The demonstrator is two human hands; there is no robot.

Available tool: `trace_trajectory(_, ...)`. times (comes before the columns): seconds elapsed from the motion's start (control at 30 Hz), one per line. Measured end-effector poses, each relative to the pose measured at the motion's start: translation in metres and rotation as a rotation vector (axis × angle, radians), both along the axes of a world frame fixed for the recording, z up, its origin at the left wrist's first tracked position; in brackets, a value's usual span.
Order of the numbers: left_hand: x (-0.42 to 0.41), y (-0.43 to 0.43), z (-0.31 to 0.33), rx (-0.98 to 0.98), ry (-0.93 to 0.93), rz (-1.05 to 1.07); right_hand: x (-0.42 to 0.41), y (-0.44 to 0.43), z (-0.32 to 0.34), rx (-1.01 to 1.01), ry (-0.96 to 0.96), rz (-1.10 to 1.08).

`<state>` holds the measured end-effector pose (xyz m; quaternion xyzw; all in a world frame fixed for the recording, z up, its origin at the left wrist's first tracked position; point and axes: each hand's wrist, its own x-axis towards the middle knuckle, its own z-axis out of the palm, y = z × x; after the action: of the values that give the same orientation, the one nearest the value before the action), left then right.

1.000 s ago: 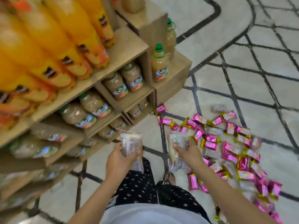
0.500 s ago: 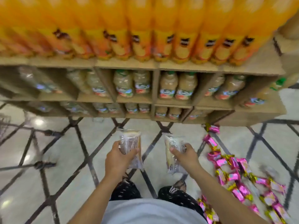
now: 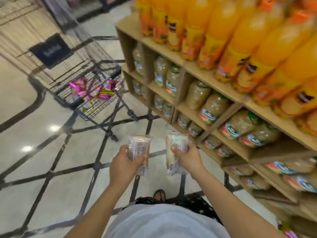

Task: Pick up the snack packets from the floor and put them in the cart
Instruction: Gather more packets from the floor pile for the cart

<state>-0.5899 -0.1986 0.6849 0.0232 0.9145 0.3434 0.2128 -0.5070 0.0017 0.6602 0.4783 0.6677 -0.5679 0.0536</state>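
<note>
My left hand (image 3: 125, 166) grips a clear snack packet (image 3: 139, 148) with pale cake inside, held upright in front of me. My right hand (image 3: 189, 158) grips a second clear snack packet (image 3: 174, 152) the same way, a little to the right. The black wire cart (image 3: 96, 69) stands ahead and to the left, well beyond both hands. Pink and gold snack packets (image 3: 93, 91) lie in its basket. A bit of pink packet (image 3: 289, 234) shows on the floor at the bottom right corner.
A cardboard shelf unit (image 3: 193, 67) runs along the right, with orange juice bottles (image 3: 240, 35) on top and pale drink bottles (image 3: 212, 107) below. Tiled floor (image 3: 51, 160) with dark lines lies between me and the cart. My foot (image 3: 159, 194) shows below my hands.
The view has swung left, away from the pile of packets on the floor, and the cart has come into sight. Both hands keep hold of their clear packets.
</note>
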Motion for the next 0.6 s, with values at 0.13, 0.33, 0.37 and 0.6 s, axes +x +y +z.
trace_trajectory(0.13, -0.023, -0.012, -0.005, 0.03, -0.016, 0.155, -0.045, -0.001, -0.003, 0.015, -0.046, 0.131)
trace_trajectory(0.33, -0.075, 0.003, -0.009, 0.023, -0.049, 0.323, -0.12, 0.027, -0.016, -0.045, -0.053, 0.21)
trace_trajectory(0.37, -0.087, 0.009, -0.009, 0.018, -0.049, 0.354, -0.137, 0.034, -0.017, -0.043, -0.053, 0.232)
trace_trajectory(0.6, -0.17, 0.057, 0.014, 0.022, 0.017, 0.529, -0.262, 0.085, 0.002, -0.069, 0.009, 0.403)
